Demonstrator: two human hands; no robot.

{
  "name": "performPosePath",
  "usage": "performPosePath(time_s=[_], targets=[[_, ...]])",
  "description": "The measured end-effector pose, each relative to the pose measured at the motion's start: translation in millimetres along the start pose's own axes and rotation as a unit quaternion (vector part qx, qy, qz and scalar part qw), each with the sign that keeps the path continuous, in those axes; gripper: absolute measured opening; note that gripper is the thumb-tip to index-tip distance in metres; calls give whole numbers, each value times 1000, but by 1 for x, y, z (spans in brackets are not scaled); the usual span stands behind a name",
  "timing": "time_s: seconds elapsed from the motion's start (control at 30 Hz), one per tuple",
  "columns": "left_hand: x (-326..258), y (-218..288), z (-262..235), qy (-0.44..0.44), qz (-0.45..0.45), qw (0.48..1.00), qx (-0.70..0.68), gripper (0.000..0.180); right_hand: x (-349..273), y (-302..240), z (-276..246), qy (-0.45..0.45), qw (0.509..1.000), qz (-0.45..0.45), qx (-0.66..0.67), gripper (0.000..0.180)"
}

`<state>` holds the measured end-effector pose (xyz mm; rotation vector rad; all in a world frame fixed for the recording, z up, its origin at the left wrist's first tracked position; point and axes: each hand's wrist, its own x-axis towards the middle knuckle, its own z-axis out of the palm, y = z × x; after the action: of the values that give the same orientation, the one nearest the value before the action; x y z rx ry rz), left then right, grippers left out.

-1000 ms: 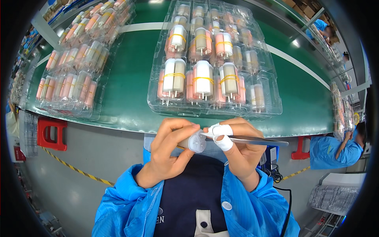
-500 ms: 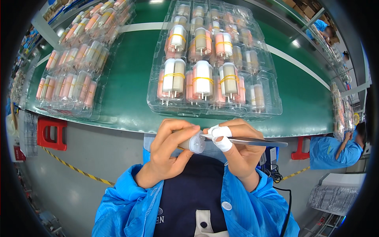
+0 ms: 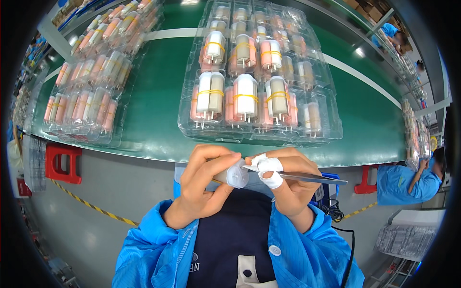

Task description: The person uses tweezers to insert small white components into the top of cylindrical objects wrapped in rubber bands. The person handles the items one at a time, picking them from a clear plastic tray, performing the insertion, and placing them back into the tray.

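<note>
In front of my chest, my left hand (image 3: 201,185) is wrapped round a pale grey cylinder (image 3: 237,176). Its translucent round end faces right, and a bit of yellow band shows at its lower side. My right hand (image 3: 288,177), with white tape round the thumb and a finger, pinches a pair of metal tweezers (image 3: 307,177). Their tips point left at the upper edge of the cylinder's end; whether they touch it I cannot tell. The rest of the cylinder is hidden by my left fingers.
Clear plastic trays (image 3: 192,130) on the green table (image 3: 158,91) hold white, grey and pink cylinders bundled with yellow bands. More filled trays (image 3: 81,125) stand at the left. A red stool (image 3: 64,163) is below the table's left side; a co-worker (image 3: 408,185) sits at the far right.
My right hand and the tweezers have shifted slightly left, and the tweezers' rear end sits a little lower. My left hand and the cylinder have moved only a touch left.
</note>
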<state>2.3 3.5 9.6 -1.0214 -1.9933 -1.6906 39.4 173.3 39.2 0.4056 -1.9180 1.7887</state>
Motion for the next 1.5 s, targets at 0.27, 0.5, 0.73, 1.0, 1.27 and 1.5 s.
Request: performPosePath(time_s=[0.27, 0.5, 0.73, 1.0, 1.27, 1.5], targets=[[3, -3, 0, -7, 38, 997, 61, 52, 6, -4, 5, 3, 999, 28, -23, 12], [1, -6, -2, -37, 37, 997, 48, 50, 21, -13, -9, -93, 991, 64, -71, 12], [0, -2, -5, -37, -75, 992, -99, 45, 5, 0, 1, 17, 999, 13, 35, 16], [0, -3, -4, -29, -68, 994, -80, 44, 7, -2, 3, 0, 1000, -14, -23, 16], [-1, 0, -4, -23, -56, 997, -46, 43, 9, -4, 3, -18, 999, -12, -48, 16], [0, -4, -3, -12, -1, 1000, -2, 50, 23, -13, 0, -77, 994, 7, -79, 13]])
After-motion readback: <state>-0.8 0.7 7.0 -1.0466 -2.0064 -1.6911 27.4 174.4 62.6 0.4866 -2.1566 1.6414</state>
